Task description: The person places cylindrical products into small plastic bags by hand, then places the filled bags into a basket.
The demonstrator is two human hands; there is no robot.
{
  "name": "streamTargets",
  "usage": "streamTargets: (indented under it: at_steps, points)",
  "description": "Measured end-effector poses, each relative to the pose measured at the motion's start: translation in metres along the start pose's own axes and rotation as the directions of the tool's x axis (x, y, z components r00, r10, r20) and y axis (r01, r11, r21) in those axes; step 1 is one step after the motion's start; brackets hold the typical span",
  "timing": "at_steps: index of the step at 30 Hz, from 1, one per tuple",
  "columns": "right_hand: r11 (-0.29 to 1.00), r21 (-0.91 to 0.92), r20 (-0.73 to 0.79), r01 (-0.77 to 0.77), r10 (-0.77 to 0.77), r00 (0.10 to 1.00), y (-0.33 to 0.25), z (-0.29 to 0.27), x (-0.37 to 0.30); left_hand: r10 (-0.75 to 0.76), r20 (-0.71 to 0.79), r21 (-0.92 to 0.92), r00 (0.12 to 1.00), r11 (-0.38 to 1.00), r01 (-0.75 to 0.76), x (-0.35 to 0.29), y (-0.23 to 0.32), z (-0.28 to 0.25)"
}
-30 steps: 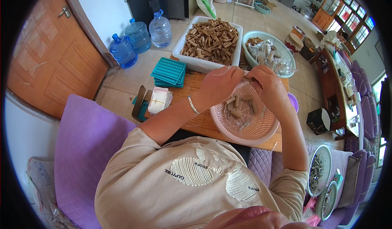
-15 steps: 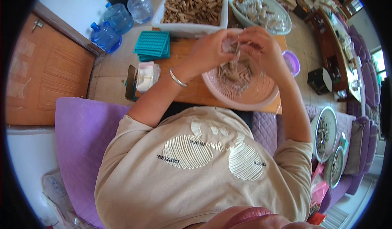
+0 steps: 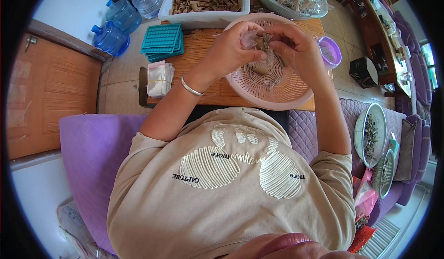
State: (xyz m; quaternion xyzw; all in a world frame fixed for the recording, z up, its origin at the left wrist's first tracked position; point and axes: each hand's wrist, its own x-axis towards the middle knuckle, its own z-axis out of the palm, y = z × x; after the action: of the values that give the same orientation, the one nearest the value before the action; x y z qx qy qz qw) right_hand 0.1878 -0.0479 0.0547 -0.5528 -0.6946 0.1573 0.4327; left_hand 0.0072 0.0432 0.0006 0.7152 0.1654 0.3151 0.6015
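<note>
My left hand point(image 3: 237, 48) is closed over the pink basket, with a crumpled clear plastic bag point(image 3: 249, 39) bunched between its thumb and fingers. Beside it, my right hand point(image 3: 296, 42) pinches a small grey-brown bundle point(image 3: 267, 41) whose exact kind I cannot make out. Both hands nearly meet above the round pink plastic basket point(image 3: 270, 103). Down inside the basket lie a brown, bark-like piece point(image 3: 260, 68) and some thin greyish strands.
On the wooden table point(image 3: 194, 44) are a white tub point(image 3: 203, 18) of brown pieces, teal trays point(image 3: 162, 39), banded clear bags point(image 3: 159, 79) and a purple bowl point(image 3: 329, 51). An oval basin point(image 3: 296, 15) holds filled bags. Green baskets point(image 3: 370, 159) stand on the right.
The whole view has shifted, so table things appear higher. My hands stay close together over the basket, and the fingers of my right hand have shifted slightly around the bundle.
</note>
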Motion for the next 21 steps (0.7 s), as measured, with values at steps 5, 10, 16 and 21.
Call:
streamTargets:
  at_steps: [5, 10, 16, 21]
  points:
    - [0.998, -0.026, 0.071, -0.055, 0.057, 0.996, -0.002, -0.001, -0.001, -0.027, 0.045, -0.115, 0.999, 0.993, 0.032, -0.003, 0.006, -0.003]
    - [0.995, -0.010, -0.057, -0.096, 0.096, 0.994, -0.010, -0.007, -0.004, -0.064, 0.067, -0.097, 0.996, 0.993, 0.070, -0.004, 0.006, -0.001]
    - [0.996, -0.016, -0.109, 0.087, -0.088, 0.990, -0.006, 0.002, -0.013, -0.059, 0.053, -0.191, 0.997, 0.979, 0.068, -0.007, 0.007, 0.006]
    - [0.964, 0.229, -0.041, -0.132, 0.146, 0.988, 0.004, 0.012, -0.021, -0.075, -0.018, -0.073, 0.997, 0.995, 0.074, -0.014, 0.008, 0.015]
